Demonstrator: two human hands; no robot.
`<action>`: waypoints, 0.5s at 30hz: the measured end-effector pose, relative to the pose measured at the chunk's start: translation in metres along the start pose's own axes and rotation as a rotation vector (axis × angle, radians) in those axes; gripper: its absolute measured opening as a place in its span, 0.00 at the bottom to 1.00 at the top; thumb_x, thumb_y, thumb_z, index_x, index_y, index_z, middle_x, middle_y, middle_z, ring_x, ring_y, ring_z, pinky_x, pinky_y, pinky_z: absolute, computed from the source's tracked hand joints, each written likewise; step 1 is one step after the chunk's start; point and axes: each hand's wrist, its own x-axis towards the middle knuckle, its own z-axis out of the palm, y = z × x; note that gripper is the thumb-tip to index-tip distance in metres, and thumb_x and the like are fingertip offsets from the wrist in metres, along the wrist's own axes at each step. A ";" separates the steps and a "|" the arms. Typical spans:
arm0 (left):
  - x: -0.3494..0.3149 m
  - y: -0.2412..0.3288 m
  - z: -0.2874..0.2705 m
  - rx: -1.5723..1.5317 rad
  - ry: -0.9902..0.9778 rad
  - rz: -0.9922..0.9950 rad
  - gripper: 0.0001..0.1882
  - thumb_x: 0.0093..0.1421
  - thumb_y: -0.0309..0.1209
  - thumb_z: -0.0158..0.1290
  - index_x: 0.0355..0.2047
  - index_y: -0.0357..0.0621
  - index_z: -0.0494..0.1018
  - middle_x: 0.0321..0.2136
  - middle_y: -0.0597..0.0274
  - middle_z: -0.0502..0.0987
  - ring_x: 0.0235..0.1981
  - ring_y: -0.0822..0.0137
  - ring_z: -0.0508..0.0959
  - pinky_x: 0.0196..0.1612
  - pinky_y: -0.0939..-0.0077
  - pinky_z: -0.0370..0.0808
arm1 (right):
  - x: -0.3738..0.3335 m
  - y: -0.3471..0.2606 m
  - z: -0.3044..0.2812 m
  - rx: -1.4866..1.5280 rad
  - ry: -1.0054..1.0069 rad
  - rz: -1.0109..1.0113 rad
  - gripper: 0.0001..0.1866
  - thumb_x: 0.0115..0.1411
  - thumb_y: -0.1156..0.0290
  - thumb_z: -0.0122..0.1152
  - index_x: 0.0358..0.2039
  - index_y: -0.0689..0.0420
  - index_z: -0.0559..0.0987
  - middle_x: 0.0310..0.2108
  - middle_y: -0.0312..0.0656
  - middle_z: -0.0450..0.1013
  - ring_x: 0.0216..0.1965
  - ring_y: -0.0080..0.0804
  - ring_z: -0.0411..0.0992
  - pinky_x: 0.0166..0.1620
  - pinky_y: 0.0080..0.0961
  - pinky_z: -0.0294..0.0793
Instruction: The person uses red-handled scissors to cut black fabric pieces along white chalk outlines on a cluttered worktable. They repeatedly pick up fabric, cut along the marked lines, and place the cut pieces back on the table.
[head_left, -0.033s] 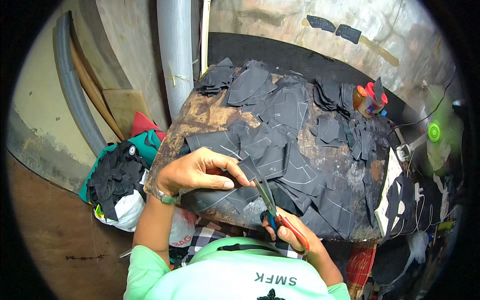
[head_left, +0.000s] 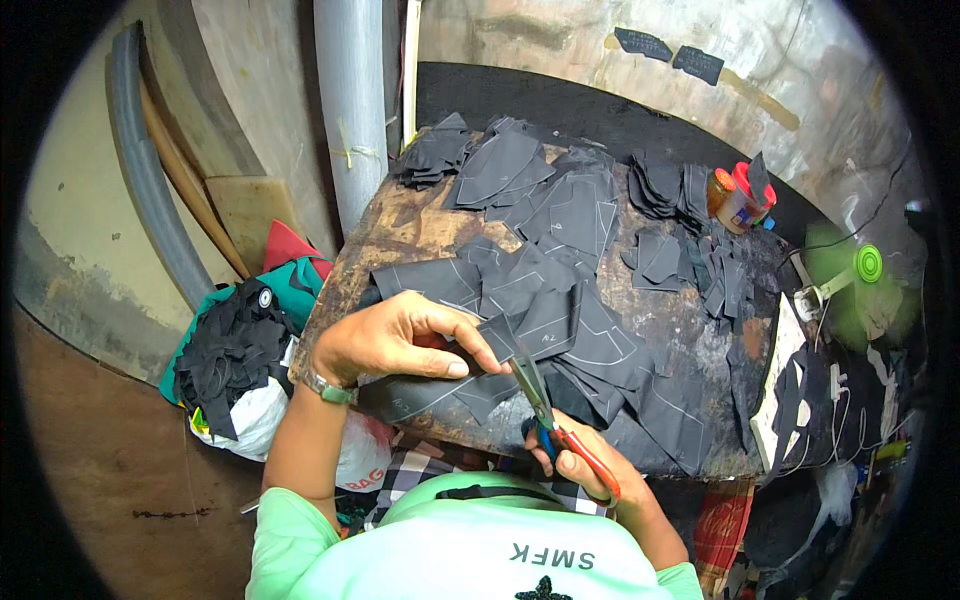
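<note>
From my remote seat I see the left hand (head_left: 400,345) pinching a black fabric piece (head_left: 450,385) flat against the near edge of the table (head_left: 400,230), thumb and fingertips pressed together on the cloth. The right hand (head_left: 585,470), at about five o'clock from the left, has its grip closed through the red and blue handles of the scissors (head_left: 545,415), whose blades point toward eleven o'clock and meet the fabric just beside the left thumb.

My worry is that thumb: it lies very close to the blades, and a hurried snip could nick it. The piece also overhangs the table edge, so if the pinch slackens the cloth may sag or twist and the cut could wander off the pale chalk line (the lines are thin and easy to lose on black). Loose cut pieces (head_left: 560,210) lie overlapped toward twelve o'clock, and one could be caught in the blades.

I cannot tell how wide the blades stand; their tips are lost against the dark cloth. The right wrist is cut off by the green shirt (head_left: 500,560) at the lower edge. An orange jar (head_left: 730,200) at two o'clock is partly hidden by scraps.
</note>
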 end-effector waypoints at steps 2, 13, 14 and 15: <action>0.002 0.008 -0.003 0.038 -0.082 -0.040 0.13 0.54 0.19 0.56 0.41 0.29 0.78 0.37 0.49 0.81 0.41 0.63 0.79 0.48 0.74 0.71 | 0.002 -0.007 -0.001 -0.126 0.030 0.006 0.49 0.47 0.20 0.43 0.39 0.61 0.70 0.24 0.36 0.65 0.26 0.24 0.65 0.31 0.23 0.66; 0.005 0.016 -0.008 0.168 -0.225 0.015 0.14 0.56 0.21 0.57 0.44 0.32 0.78 0.39 0.53 0.80 0.38 0.71 0.76 0.43 0.80 0.70 | 0.012 -0.021 -0.005 -0.259 -0.025 -0.013 0.43 0.53 0.29 0.51 0.41 0.64 0.66 0.26 0.49 0.66 0.30 0.43 0.68 0.36 0.37 0.68; 0.005 0.015 -0.009 0.197 -0.244 0.055 0.14 0.57 0.21 0.56 0.44 0.34 0.78 0.40 0.56 0.80 0.38 0.74 0.75 0.42 0.82 0.70 | 0.012 -0.021 -0.005 -0.260 -0.028 -0.017 0.43 0.53 0.29 0.51 0.40 0.64 0.66 0.26 0.49 0.66 0.30 0.43 0.68 0.36 0.37 0.68; 0.005 0.015 -0.009 0.169 -0.243 0.044 0.14 0.57 0.21 0.56 0.45 0.34 0.78 0.40 0.56 0.80 0.38 0.74 0.75 0.42 0.82 0.70 | 0.012 -0.020 -0.005 -0.260 -0.026 -0.006 0.43 0.53 0.29 0.51 0.40 0.64 0.66 0.25 0.49 0.66 0.30 0.43 0.68 0.36 0.37 0.68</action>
